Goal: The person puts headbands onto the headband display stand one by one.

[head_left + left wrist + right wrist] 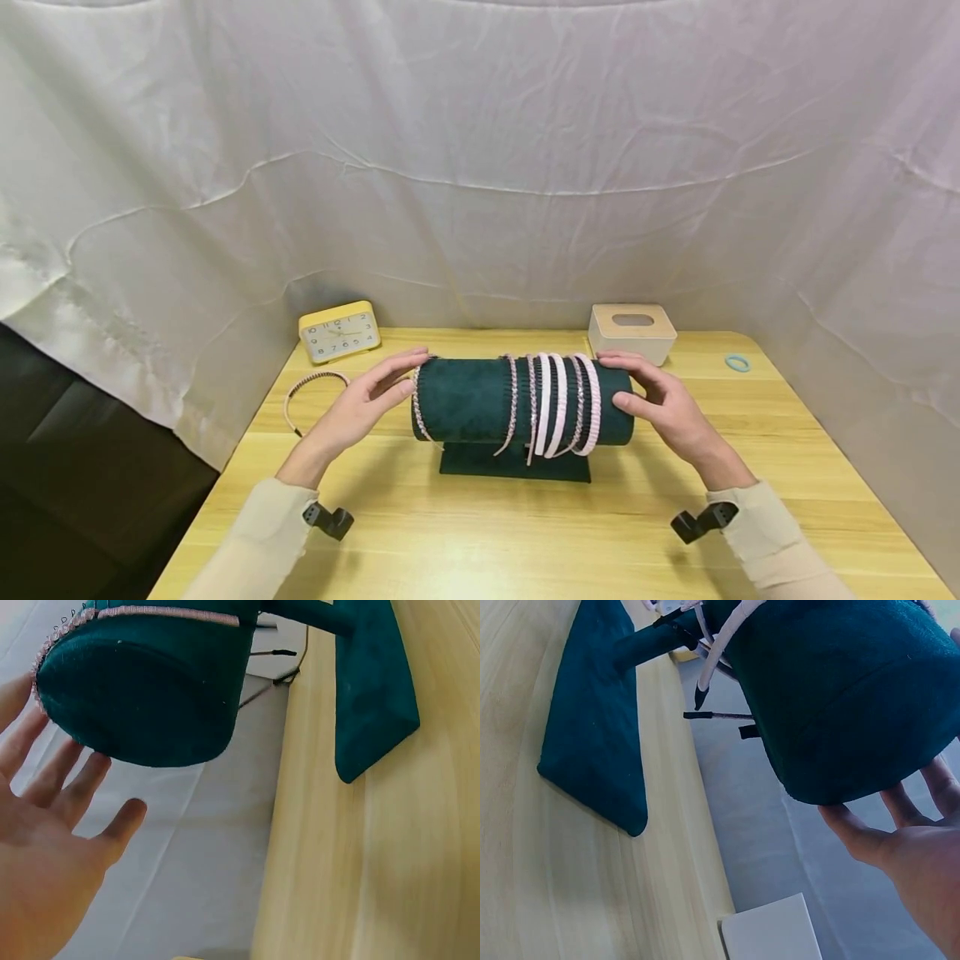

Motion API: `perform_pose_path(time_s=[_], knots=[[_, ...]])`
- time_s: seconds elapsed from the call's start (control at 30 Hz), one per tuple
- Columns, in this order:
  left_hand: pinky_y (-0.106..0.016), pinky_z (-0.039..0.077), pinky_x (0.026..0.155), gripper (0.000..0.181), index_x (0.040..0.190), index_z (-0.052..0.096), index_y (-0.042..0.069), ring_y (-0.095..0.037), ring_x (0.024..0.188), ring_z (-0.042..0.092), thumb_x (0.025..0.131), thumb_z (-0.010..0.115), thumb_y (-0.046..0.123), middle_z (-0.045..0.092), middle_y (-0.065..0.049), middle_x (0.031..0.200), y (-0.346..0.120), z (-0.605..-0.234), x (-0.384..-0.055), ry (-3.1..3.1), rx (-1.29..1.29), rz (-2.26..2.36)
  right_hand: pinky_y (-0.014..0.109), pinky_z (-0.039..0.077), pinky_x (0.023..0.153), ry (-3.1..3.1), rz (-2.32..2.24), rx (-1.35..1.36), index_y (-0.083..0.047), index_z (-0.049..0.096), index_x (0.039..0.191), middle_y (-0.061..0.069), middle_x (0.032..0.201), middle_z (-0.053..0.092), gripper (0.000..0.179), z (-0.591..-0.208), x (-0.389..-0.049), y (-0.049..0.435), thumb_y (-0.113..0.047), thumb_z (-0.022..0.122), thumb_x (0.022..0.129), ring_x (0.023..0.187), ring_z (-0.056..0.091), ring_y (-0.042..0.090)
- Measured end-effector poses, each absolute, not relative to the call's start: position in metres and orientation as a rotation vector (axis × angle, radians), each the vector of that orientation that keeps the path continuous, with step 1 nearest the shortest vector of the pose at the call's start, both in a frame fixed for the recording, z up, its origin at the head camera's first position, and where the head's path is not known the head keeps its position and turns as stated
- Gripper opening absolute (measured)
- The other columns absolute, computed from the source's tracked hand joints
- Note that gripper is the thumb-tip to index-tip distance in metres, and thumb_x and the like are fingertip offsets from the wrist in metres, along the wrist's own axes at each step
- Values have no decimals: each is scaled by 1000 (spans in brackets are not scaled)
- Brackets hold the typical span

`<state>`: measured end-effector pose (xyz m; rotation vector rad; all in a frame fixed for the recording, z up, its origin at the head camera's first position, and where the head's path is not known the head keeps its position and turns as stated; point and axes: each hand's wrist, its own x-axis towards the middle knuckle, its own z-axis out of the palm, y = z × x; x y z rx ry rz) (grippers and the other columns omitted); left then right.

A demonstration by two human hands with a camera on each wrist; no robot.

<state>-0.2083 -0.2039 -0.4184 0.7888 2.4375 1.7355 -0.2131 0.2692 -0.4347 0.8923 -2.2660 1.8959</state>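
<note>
A dark green velvet headband stand [461,400] has a horizontal roll raised on a flat base [517,468]. My left hand [356,412] is at the roll's left end, fingers extended and fingertips by a beaded headband [417,404]; the left wrist view shows them against the roll's end. On the other end, my right hand [675,412] touches the roll with outstretched fingers and thumb. Several pink and white headbands circle the roll's right half, among them a white headband [543,404] and a braided pink headband [594,408]. Under the roll, headband tips [701,697] hang down.
A loose headband [315,377] lies on the wooden table [465,533] at left, near a yellow alarm clock [340,332]. Behind the right hand stands a white tissue box [633,333] with a wooden lid. A blue ring [737,363] lies far right. Pale curtains [480,167] enclose the table.
</note>
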Motion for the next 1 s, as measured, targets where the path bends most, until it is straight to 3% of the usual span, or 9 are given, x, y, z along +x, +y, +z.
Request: perform_pose_path(time_s=[0.1, 0.2, 0.3, 0.63, 1.0], knots=[[-35, 42, 125, 43, 156, 60, 23, -30, 159, 42, 113, 62, 22, 46, -3, 171, -199, -417, -211, 2489, 821, 1707, 18, 48, 111, -2265, 1897, 887, 3, 57, 151, 14, 164, 49, 48, -435, -213, 270, 9, 61, 103, 148, 48, 9], [-54, 35, 129, 42, 154, 63, 24, -29, 159, 43, 112, 64, 22, 49, -3, 169, -193, -416, -213, 2532, 847, 1667, 18, 48, 111, -2263, 1902, 887, 3, 57, 151, 14, 164, 49, 48, -434, -213, 269, 9, 61, 103, 148, 48, 9], [-62, 31, 129, 40, 152, 65, 27, -27, 158, 43, 111, 65, 24, 51, 0, 167, -188, -414, -214, 2550, 848, 1651, 18, 48, 111, -2261, 1909, 889, 3, 56, 151, 19, 164, 47, 48, -434, -212, 268, 8, 61, 103, 148, 48, 9], [-61, 29, 131, 39, 146, 67, 39, -21, 157, 45, 108, 71, 37, 57, 11, 161, -170, -404, -217, 2657, 837, 1510, 18, 48, 112, -2258, 1903, 892, 3, 57, 151, 19, 164, 47, 48, -435, -213, 268, 8, 61, 103, 148, 47, 9], [-57, 40, 125, 43, 147, 69, 34, -23, 149, 54, 106, 72, 46, 63, 9, 156, -150, -390, -217, 2858, 938, 1237, 19, 49, 111, -2246, 1913, 898, 4, 56, 151, 6, 162, 53, 48, -436, -213, 268, 9, 61, 103, 147, 49, 9]])
